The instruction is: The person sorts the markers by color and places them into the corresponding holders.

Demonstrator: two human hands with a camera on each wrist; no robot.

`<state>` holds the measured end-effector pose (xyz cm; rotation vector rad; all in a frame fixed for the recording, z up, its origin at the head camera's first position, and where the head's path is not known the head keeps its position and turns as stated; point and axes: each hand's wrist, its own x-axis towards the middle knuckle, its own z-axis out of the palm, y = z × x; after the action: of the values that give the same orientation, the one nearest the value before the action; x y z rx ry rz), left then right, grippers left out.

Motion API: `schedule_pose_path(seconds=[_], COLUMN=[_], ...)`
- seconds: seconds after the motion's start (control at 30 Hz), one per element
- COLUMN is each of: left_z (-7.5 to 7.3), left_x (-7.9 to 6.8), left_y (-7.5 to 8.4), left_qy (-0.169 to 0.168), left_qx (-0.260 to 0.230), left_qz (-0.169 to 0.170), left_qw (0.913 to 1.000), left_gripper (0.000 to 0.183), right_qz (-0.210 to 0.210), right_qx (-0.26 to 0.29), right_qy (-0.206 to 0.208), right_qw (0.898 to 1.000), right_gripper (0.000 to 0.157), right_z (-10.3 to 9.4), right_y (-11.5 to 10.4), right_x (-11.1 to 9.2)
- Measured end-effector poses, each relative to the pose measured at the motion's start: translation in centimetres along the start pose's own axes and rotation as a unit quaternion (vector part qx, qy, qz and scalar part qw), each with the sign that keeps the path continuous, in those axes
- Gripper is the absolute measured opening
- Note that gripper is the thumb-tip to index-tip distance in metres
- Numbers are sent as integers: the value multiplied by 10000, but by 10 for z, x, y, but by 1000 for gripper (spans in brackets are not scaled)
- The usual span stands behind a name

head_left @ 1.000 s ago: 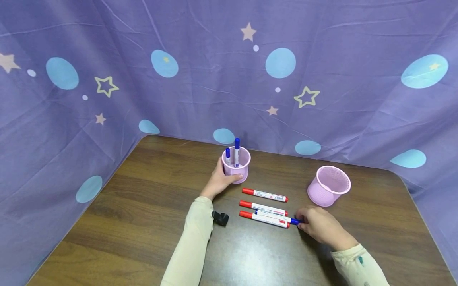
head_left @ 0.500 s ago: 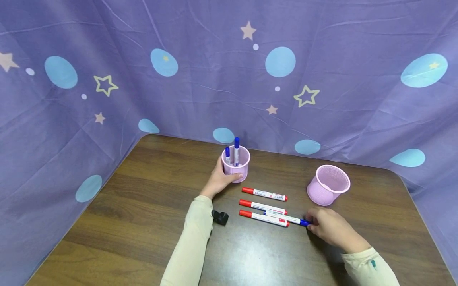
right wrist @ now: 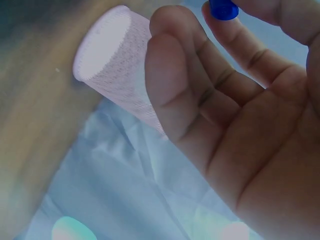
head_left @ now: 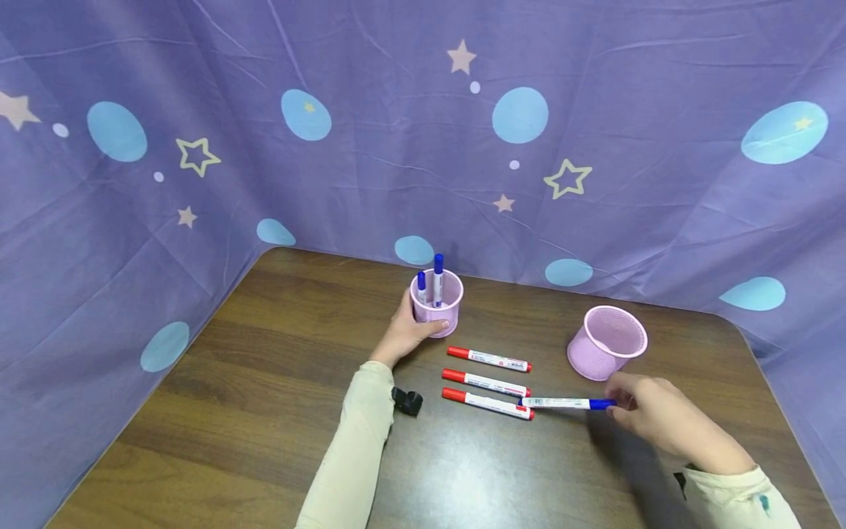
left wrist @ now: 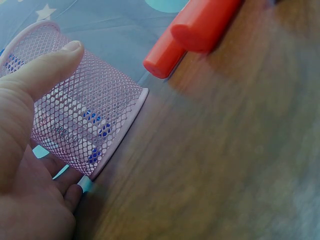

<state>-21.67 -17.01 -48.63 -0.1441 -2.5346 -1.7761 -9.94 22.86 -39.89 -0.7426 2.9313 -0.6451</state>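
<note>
My left hand (head_left: 403, 332) grips a pink mesh pen cup (head_left: 444, 317) from its left side, thumb across the front. Two blue-capped markers (head_left: 438, 281) stand in that cup, and their lower ends show through the mesh (left wrist: 100, 100) in the left wrist view. With thumb and fingertips, my right hand (head_left: 661, 411) pinches a blue marker (head_left: 562, 403) by its capped end. The marker lies level, its far tip overlapping the red markers' ends in the head view. In the right wrist view only its blue cap (right wrist: 223, 9) shows, between the fingertips.
Three red-capped markers (head_left: 489, 359) lie in a row on the brown wooden table (head_left: 284, 330) between the hands. A second pink mesh cup (head_left: 598, 353) stands to the right, behind my right hand. Purple patterned cloth (head_left: 370, 184) hangs behind the table.
My right hand has drawn the blue marker to the right, from among the red markers, and its shadow now lies apart from it. The left hand and its cup have stayed put.
</note>
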Motion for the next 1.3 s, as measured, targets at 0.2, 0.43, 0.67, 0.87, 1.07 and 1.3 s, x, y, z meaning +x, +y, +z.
schedule_pose_path(seconds=[0.2,0.43,0.67,0.87,1.07,1.3], left_z=[0,-1,0,-1,-1,-1], left_x=[0,-1,0,0,-1,-1], left_y=[0,0,0,0,0,1], left_qy=[13,-3,-13,-11,-16,-19], left_qx=[39,16,-6,-37,-43,-86], left_qz=[0,15,49,52,9,8], left_qw=[10000,10000,10000,10000,10000,10000], left_gripper=[107,106,105,104,106,106], right_qz=[61,-188,-349,-611,-778,-655], right_qx=[48,-41,-38,197,388,603], right_qy=[240,754,1080,1368,1650,1572], right_qw=[9997,9970,9935,9885,9825,9835], right_gripper=[25,28,27,27,27,21], right_z=[-14,-23,-26,-19,-9,3], right_y=[-8,-17,-23,-26,-29,-27], right_x=[-3,-1,4,11,16,19])
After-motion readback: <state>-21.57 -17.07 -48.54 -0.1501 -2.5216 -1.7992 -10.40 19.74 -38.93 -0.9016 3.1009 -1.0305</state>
